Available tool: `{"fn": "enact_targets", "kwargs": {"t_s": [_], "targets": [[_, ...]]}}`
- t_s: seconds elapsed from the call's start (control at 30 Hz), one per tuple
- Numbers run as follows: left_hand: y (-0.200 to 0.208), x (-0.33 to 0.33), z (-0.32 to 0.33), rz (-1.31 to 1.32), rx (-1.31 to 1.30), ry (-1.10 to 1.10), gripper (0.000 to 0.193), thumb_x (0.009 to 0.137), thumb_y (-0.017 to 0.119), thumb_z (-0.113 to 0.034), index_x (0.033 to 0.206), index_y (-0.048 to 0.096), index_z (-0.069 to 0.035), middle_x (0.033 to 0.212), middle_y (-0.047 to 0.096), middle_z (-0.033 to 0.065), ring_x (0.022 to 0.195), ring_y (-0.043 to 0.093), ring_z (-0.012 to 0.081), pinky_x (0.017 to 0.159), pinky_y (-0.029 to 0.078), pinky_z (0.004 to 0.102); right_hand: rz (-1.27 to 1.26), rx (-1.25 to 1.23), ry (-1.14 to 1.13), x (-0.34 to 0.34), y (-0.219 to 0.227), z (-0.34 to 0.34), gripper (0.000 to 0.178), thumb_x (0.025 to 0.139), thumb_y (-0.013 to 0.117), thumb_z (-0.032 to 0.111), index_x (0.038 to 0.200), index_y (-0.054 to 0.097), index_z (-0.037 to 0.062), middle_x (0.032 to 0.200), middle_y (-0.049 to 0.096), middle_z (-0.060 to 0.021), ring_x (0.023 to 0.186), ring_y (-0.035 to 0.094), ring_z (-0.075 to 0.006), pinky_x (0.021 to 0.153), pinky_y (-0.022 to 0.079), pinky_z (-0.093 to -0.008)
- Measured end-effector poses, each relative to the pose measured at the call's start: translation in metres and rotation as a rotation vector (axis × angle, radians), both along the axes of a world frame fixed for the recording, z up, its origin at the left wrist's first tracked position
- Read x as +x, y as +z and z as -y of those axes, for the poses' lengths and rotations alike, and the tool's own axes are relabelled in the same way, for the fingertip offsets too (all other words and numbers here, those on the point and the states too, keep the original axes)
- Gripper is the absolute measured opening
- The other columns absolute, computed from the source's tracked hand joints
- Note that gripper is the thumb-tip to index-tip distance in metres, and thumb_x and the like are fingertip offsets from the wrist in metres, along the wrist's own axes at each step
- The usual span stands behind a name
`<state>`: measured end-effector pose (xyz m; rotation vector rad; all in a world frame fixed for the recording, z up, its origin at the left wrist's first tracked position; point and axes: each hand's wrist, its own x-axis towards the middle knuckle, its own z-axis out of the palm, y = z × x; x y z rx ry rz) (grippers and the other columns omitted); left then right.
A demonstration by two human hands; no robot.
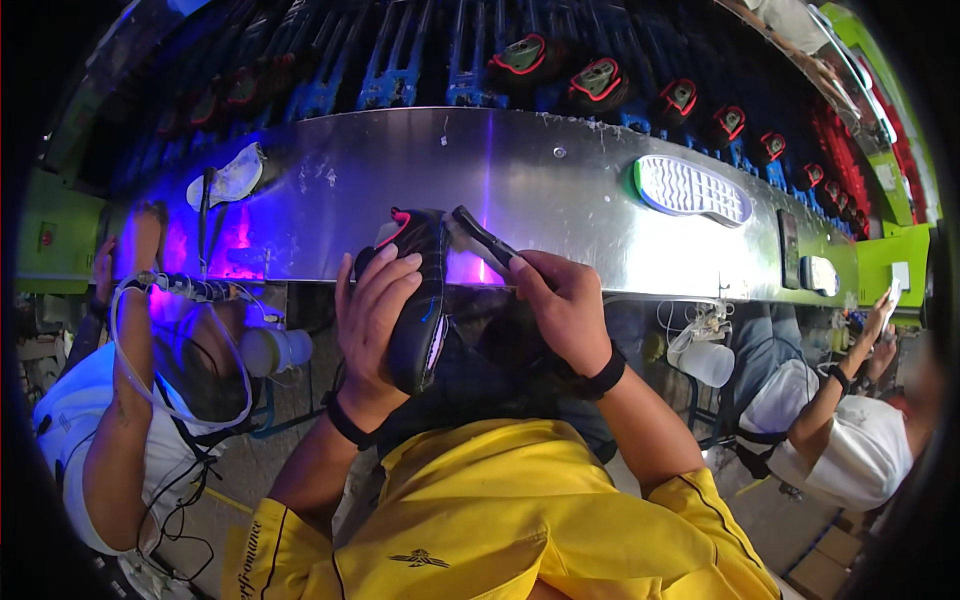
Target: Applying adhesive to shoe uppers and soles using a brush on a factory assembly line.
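Where the black shoe (420,318) is: over the near edge of the metal worktop (585,245), its red-trimmed end pointing away from the person.
Left hand (374,315): fingers clamped around the shoe's left side.
Right hand (568,308): fingers pinched on a black-handled brush (486,239), its head just beside the shoe; I cannot tell whether they touch.
Worktop, right: a white outsole (692,190), tread up, green at one end.
Worktop, left: a pale sole (232,176) near violet light.
Beyond: red-trimmed dark shoes (597,82) in a row.
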<state>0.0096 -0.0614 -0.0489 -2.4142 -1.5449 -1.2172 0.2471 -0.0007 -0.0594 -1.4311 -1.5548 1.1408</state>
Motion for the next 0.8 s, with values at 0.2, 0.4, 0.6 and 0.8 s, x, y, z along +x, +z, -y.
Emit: {"fn": "enact_targets", "kwargs": {"t_s": [0.2, 0.4, 0.6, 0.8], "targets": [[-0.002, 0.000, -0.001, 0.018, 0.011, -0.002, 0.063, 0.086, 0.081, -0.014, 0.140, 0.050, -0.004, 0.138, 0.064, 0.0212, 0.134, 0.060, 0.0448, 0.122, 0.035, 0.0648, -0.170, -0.133, 0.032, 0.000, 0.005, 0.026, 0.026, 0.104, 0.071, 0.019, 0.111, 0.077, -0.0053, 0.072, 0.068, -0.0055, 0.067, 0.057, -0.0093, 0.063, 0.048, -0.0302], [-0.007, 0.002, -0.002, 0.025, 0.031, 0.002, 0.063, 0.086, 0.081, -0.014, 0.140, 0.049, -0.003, 0.136, 0.063, 0.0223, 0.133, 0.059, 0.0465, 0.121, 0.036, 0.0644, -0.271, -0.162, 0.093, 0.008, 0.006, 0.042, 0.022, 0.105, 0.069, 0.017, 0.112, 0.078, -0.0017, 0.077, 0.067, 0.0008, 0.072, 0.056, -0.0060, 0.066, 0.045, -0.0253], [-0.005, 0.004, 0.000, 0.022, 0.033, -0.006, 0.064, 0.086, 0.081, -0.012, 0.140, 0.049, -0.003, 0.137, 0.063, 0.0231, 0.134, 0.059, 0.0472, 0.122, 0.036, 0.0647, 0.043, 0.197, -0.008, -0.002, -0.007, 0.017, 0.026, 0.102, 0.072, 0.023, 0.109, 0.077, -0.0011, 0.082, 0.070, -0.0207, 0.066, 0.066, -0.0380, 0.061, 0.049, -0.0413], [-0.007, 0.003, 0.000, 0.023, 0.038, 0.000, 0.064, 0.085, 0.081, -0.011, 0.140, 0.049, -0.002, 0.137, 0.063, 0.0229, 0.133, 0.060, 0.0474, 0.122, 0.036, 0.0640, 0.002, 0.234, 0.019, -0.001, -0.003, 0.026, 0.025, 0.102, 0.072, 0.021, 0.110, 0.077, -0.0018, 0.080, 0.072, -0.0167, 0.064, 0.067, -0.0296, 0.062, 0.050, -0.0371]]}}
